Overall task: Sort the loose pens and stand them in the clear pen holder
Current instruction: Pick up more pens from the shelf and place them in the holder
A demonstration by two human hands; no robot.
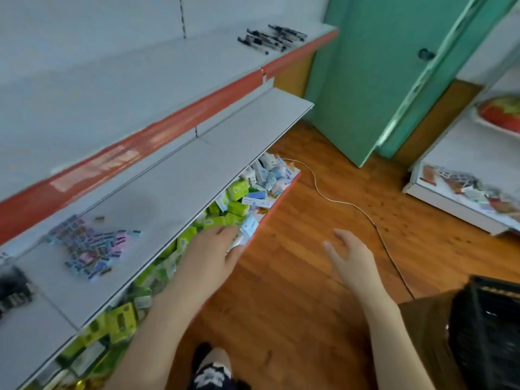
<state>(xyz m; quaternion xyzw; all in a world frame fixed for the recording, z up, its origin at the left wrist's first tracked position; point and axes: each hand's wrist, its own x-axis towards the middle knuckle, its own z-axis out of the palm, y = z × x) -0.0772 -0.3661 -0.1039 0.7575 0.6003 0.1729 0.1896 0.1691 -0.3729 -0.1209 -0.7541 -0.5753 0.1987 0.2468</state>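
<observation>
I see my left hand (211, 249) flat, fingers straight and close together, tips at the glossy green and white packets (236, 206). My right hand (349, 254) hangs over the wooden plank floor (309, 305), fingers loosely apart, holding nothing. The slim black loose pens (270, 39) lie scattered well beyond both fingertips, on the smooth white upper shelf (84, 94).

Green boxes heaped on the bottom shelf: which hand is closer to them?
Left. The left hand reaches over the heap of small green boxes at the shelf's edge; the right hand hangs apart over the wooden floor.
</observation>
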